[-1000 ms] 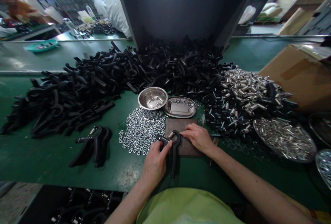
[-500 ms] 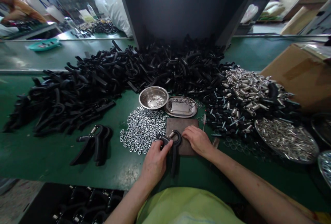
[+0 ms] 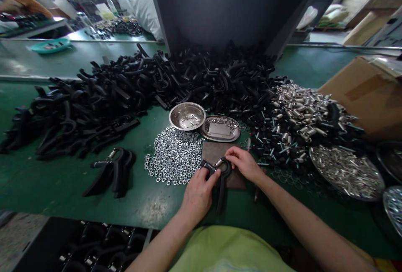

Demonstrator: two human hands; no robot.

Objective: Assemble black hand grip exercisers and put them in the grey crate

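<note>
My left hand (image 3: 198,194) is closed around one leg of a black hand grip strengthener (image 3: 222,184), whose metal spring and hooked top face away from me. My right hand (image 3: 243,163) is at the hooked top, thumb and fingertips pinched together against its right side. Whatever may be between those fingertips is too small to make out. Under the hands lies a flat brown plate (image 3: 213,151). Just left is a spread of small metal nuts (image 3: 176,156). A finished-looking pair of black hand grip strengtheners (image 3: 114,173) lies farther left.
Black handle parts (image 3: 125,96) are heaped across the back. A steel bowl (image 3: 187,128) and an oval tray (image 3: 220,140) stand ahead. On the right are springs (image 3: 298,104), black-headed screws (image 3: 270,146), a dish of metal pins (image 3: 345,171) and a cardboard box (image 3: 354,91).
My left hand has moved right with the hand grip strengthener, over the brown plate. My right hand has lifted off the plate and come to its hooked top, fingertips now pinched.
</note>
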